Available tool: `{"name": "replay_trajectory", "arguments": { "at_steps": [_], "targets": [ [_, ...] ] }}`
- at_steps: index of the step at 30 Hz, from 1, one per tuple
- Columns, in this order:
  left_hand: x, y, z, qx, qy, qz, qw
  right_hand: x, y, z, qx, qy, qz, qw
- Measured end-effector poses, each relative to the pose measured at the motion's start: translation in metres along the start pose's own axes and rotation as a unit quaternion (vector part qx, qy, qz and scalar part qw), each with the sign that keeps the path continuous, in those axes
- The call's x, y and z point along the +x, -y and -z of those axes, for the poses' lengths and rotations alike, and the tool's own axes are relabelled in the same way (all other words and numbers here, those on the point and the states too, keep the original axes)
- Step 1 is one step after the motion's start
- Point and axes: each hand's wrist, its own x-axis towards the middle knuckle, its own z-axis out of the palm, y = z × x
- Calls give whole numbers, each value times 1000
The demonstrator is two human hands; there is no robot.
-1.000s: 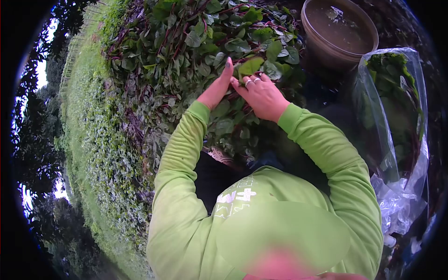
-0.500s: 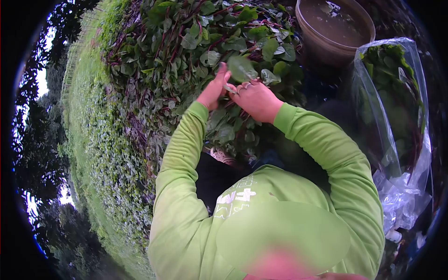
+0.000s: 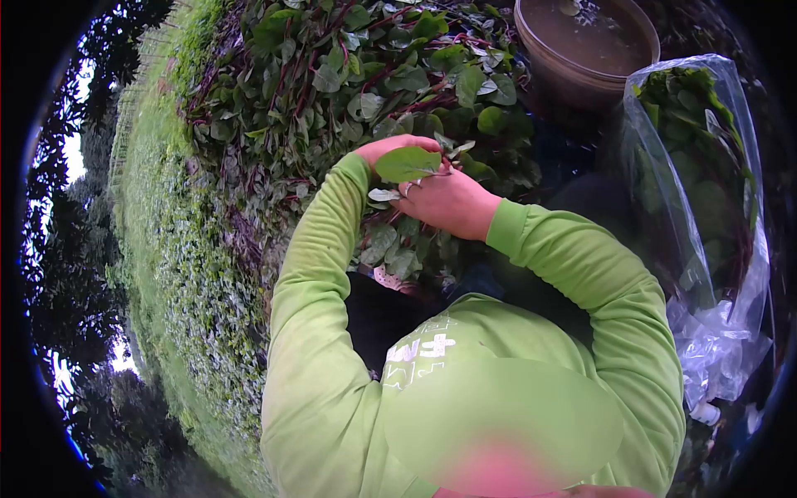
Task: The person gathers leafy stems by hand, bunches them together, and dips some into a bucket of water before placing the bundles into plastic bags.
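**Here, two hands close on one picked leaf above the vine bed**

Here the far left of the view is a grassy slope of low ground cover (image 3: 174,274) beside dark trees. Next to it runs a dense bed of green-leaved, red-stemmed vines (image 3: 332,75), filling the top middle.

The left arm in a lime-green long sleeve (image 3: 311,274) rises from the lower middle, bent at the elbow, with the forearm pointing up toward the near edge of the vine bed. The left hand (image 3: 390,148) is curled over at the wrist, fingers folded down onto the top of a broad, oval green leaf (image 3: 407,163); how tightly it pinches cannot be told, as the leaf hides the fingertips.

The leaf sits between the two hands, just above the near edge of the bed, lying roughly flat with its face to the camera.

The right hand (image 3: 448,203) lies just below and right of the leaf, knuckles up, fingers bent in toward the stalk end and touching it. The right arm comes in from the lower right, sharply bent.

Further right, at the top, stands a round brown basin of murky water (image 3: 585,50). At the right edge a clear plastic bag stuffed with green leaves (image 3: 697,166) stands open.
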Motion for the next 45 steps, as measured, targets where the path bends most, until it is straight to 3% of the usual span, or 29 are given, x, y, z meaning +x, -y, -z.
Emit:
{"name": "replay_trajectory", "arguments": {
  "at_steps": [4, 8, 13, 16, 17, 24, 27, 30, 31, 34, 36, 37, 40, 42, 43, 44, 45],
  "targets": [
    [-35, -20, -2, 189, -170, -84, 963, 2, -5, 8, -37, -45, -14, 998],
    [-62, -28, 7, 286, -222, -126, 924, 3, -14, 10, -97, -99, 28, 990],
    [-91, -18, 46, 254, -387, -134, 876, -1, -11, 11, -54, -71, 10, 996],
    [-94, -17, 46, 212, -434, -167, 860, -2, -11, 7, -29, -81, -11, 996],
    [-94, -16, 44, 266, -449, -171, 836, -2, -11, 7, -30, -77, -23, 996],
    [-53, 34, 19, 173, -419, -173, 874, 0, -15, 16, 15, 12, -86, 996],
    [-52, 49, 5, 81, -341, -131, 927, 1, -20, 4, -26, -40, -108, 993],
    [-60, 60, 10, 79, -284, -57, 954, 3, -29, -6, -95, -173, -36, 980],
    [-63, 60, 11, 83, -264, -35, 960, 3, -29, -13, -80, -154, -37, 984],
    [-66, 53, -23, -6, -316, -95, 944, 3, -26, -19, -34, -77, -45, 995],
    [-69, 57, -15, 182, -309, -106, 928, 5, -24, -6, -5, 6, -50, 999],
    [-69, 58, -10, 273, -301, -112, 907, 6, -24, -7, -12, -5, -46, 999],
    [-60, 23, 4, 88, -349, -145, 922, 8, -22, -9, -13, -9, -38, 999],
    [-52, -14, -28, 19, -371, -252, 894, 9, -24, -3, 6, 25, -28, 999],
    [-41, -33, -50, 197, -425, -308, 828, 9, -24, -12, 11, 22, -32, 999],
    [-31, -47, -66, 369, -460, -351, 727, 9, -24, -27, 17, 18, -36, 999],
    [-25, -51, -73, 517, -439, -292, 674, 9, -24, -36, 23, 13, -41, 999]
  ]
}}
